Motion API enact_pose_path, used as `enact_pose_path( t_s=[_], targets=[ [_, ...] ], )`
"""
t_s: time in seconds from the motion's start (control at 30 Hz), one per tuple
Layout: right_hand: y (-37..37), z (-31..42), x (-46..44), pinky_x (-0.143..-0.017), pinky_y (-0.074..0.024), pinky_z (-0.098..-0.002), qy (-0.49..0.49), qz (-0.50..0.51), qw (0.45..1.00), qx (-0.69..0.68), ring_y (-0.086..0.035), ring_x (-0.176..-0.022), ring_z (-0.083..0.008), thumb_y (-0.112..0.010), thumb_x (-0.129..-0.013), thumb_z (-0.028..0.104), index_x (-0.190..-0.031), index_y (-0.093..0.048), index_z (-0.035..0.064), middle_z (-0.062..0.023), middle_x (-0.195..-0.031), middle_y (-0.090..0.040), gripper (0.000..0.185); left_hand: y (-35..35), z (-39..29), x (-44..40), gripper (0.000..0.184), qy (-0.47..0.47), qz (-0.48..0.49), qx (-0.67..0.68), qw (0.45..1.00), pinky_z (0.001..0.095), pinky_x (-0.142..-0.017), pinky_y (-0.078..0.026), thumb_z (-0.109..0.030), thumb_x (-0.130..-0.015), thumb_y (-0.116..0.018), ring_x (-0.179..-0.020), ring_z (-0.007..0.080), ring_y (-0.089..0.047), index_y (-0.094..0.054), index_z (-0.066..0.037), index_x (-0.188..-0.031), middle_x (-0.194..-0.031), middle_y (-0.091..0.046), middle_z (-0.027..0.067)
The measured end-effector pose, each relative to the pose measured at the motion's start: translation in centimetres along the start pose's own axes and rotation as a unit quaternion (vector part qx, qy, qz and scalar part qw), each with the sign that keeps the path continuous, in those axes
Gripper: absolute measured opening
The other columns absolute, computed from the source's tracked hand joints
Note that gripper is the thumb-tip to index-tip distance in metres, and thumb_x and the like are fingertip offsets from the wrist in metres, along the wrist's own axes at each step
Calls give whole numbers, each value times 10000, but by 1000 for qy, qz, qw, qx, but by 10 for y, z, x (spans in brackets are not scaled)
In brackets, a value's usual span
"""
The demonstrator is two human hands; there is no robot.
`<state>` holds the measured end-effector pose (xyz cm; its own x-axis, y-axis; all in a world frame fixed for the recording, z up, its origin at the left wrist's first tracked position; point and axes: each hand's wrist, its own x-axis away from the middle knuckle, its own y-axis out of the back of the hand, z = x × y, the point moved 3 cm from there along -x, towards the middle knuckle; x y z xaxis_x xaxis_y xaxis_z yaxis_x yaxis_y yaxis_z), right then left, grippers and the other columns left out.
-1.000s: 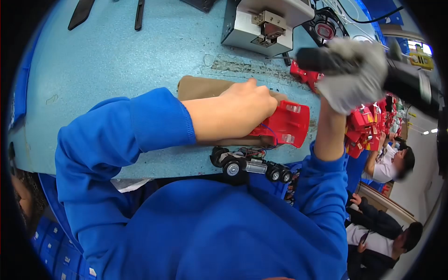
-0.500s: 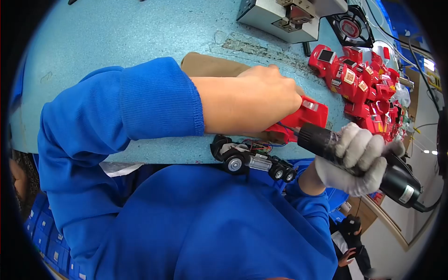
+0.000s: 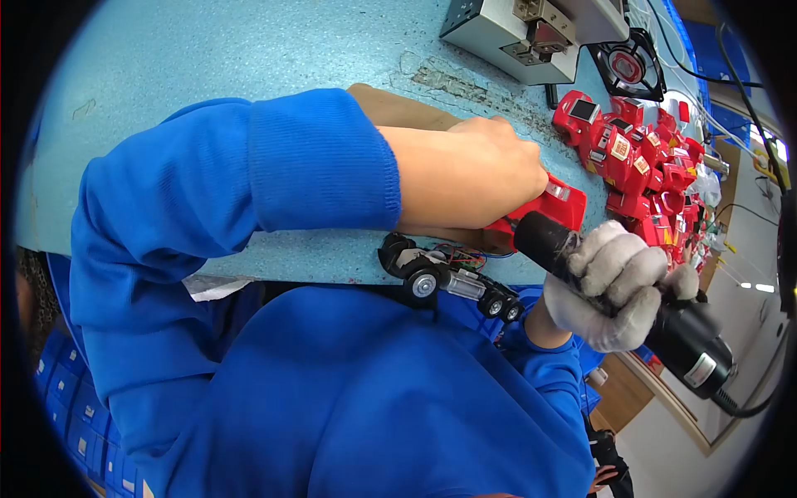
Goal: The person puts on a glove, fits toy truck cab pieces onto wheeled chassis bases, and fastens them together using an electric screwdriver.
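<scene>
My gloved right hand (image 3: 610,286) is wrapped around a black corded electric screwdriver (image 3: 545,240). Its nose points left and meets the edge of a red plastic toy truck cab (image 3: 566,202), where the bit is mostly hidden. Bent over that cab, my bare left hand (image 3: 490,170) has its fingers curled down on the far side, largely out of sight, and holds the cab against a brown pad (image 3: 397,109). Just below my left wrist, a black toy truck chassis (image 3: 452,280) with silver wheels and thin wires lies at the table's near edge.
Several red toy truck cabs (image 3: 631,158) are heaped on the right of the blue table (image 3: 274,54). Behind them stand a black fan (image 3: 628,64) and a grey metal fixture (image 3: 498,46). The screwdriver's cable (image 3: 747,410) runs off right. Another person shows at lower right.
The screwdriver has moved left and slightly up toward the cab, and less of its bit shows. My left hand stays on the cab. The whole view has shifted slightly.
</scene>
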<state>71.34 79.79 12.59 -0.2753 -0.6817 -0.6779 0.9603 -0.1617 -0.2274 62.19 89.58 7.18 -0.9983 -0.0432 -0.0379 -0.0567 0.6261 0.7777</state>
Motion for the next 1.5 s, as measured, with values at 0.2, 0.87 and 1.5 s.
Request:
enact_pose_path(
  t_s=[0.2, 0.87, 1.5],
  targets=[
    [-23, -1, -1, -350, -431, -306, 4, 16, 1000, 12, -437, -342, -129, -530, -808, -1, -1021, -397, 59, -28, -508, -457, 258, 4, 8, 16, 171, 37, -15, 154, 987, 418, -775, -498, -60, -710, -612, -768, 390, -604, -623, 40, -848, -853, -631, 231],
    [31, -85, -171, -457, -348, -262, -113, 125, 985, 30, -398, -478, -109, -504, -851, 207, -866, -408, 83, 9, -584, -397, 158, -32, 7, 56, 618, 76, -353, 274, 891, 324, -840, -501, -33, -604, -796, -995, 267, -593, -518, -10, -1156, -1095, -583, 142],
    [19, -20, -41, -507, -446, -350, -105, 87, 987, -81, -426, -460, -146, -418, -868, 33, -1346, -348, 89, -18, -629, -406, 487, -38, 7, 56, 584, 64, -366, 288, 883, 346, -787, -516, -44, -618, -783, -949, 292, -585, -517, -26, -1137, -1055, -582, 143]
  ],
)
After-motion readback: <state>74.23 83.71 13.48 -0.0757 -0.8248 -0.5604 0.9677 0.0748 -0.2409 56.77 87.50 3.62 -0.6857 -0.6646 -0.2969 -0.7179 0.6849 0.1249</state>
